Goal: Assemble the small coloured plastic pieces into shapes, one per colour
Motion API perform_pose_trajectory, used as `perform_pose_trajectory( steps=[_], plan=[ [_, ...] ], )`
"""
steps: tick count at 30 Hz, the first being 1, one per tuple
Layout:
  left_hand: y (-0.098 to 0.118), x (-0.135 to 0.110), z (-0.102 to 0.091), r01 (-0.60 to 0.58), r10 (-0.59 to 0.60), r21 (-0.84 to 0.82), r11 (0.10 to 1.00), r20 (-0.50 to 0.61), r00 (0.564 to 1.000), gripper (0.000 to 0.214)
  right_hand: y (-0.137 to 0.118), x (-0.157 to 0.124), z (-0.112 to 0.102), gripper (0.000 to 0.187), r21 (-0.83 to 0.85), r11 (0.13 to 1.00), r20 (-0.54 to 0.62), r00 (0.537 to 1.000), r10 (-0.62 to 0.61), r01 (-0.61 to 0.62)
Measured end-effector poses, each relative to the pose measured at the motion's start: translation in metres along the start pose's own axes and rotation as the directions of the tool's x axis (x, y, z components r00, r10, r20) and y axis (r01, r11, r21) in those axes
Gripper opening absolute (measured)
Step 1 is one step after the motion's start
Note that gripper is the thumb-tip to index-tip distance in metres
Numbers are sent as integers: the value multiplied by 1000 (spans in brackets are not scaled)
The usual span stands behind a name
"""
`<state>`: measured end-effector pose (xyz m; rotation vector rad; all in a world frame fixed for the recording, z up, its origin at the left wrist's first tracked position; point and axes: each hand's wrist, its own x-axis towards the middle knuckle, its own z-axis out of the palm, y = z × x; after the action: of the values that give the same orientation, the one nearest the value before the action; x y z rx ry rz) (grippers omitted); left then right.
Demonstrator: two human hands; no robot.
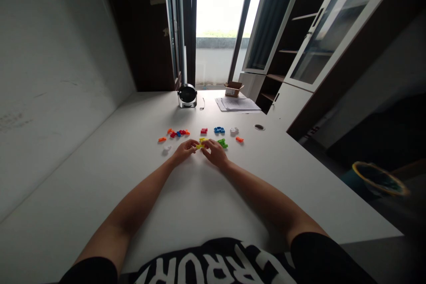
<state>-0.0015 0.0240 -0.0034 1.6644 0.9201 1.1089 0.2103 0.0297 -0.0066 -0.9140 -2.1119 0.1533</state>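
1. Pinching a yellow plastic piece [201, 144] between them, the left hand [184, 151] and the right hand [214, 153] met near the middle of a white desk [259, 195].
2. Both grips were together, clamped on the yellow piece from either side and partly hiding it.
3. Just beside the right hand lay a green piece [222, 143], with an orange piece [239, 139] a little beyond it.
4. Near the left hand lay a white piece [167, 147] and a second orange piece [162, 139].
5. Farther out, a loose row ran across the desk: a cluster of red and orange pieces [178, 132], a red piece [204, 131], a blue piece [218, 130] and a second white piece [234, 130].
6. Only the yellow piece was in hand; the rest lay on the desk, well short of one gathered shape, though the cluster's pieces touched.
7. At the far end of the desk stood a small fan [187, 96], a cardboard box [233, 89] and papers [238, 104].
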Motion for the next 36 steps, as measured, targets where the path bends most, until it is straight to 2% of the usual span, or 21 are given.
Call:
perform_pose_trajectory(
  steps=[3, 6, 8, 10, 13, 15, 17, 20, 26, 31, 36],
  plan=[
    [-3, 2, -1, -6, 6, 50, 999, -13, 1000, 27, -1, 0, -1, 11, -9, 1000, -24, 1000, 1, -2],
    [-6, 3, -3, 12, -6, 99, 995, -63, 998, 28, -3, 1, -5, 8, 23, 1000, -112, 994, 16, -14],
    [-8, 3, -4, 45, -21, 204, 978, -117, 993, 28, -5, 0, -8, 11, 37, 999, -172, 985, 35, -29],
    [-8, 2, -5, 80, -11, 373, 924, -184, 983, 26, -7, -1, -10, 10, 33, 999, -172, 984, 41, -36],
    [-6, 0, -3, 105, 38, 589, 801, -225, 974, 22, -12, -4, -8, 9, 14, 1000, -93, 995, 28, -27],
    [-3, -1, -1, 100, 49, 667, 738, -201, 978, 20, -17, -7, -3, 9, 2, 1000, -12, 1000, -24, 24],
    [-1, -1, 1, 90, 50, 714, 694, -173, 984, 19, -23, -11, 2, 9, -3, 992, 87, 988, -124, 125],
    [2, -1, 3, 75, 53, 740, 668, -148, 988, 19, -28, -14, 7, 10, -18, 976, 170, 963, -210, 216],
    [3, -1, 3, 34, 66, 726, 687, -109, 992, 20, -24, -11, 4, 10, -55, 995, 147, 987, -69, 78],
    [3, -3, 2, -72, 141, 772, 632, -23, 990, 10, -23, -10, 3, 11, -45, 993, 150, 984, -97, 105],
    [3, -4, 2, -129, 152, 763, 634, 41, 988, 17, -22, -10, 5, 11, -61, 993, 147, 985, -88, 98]
  ],
)
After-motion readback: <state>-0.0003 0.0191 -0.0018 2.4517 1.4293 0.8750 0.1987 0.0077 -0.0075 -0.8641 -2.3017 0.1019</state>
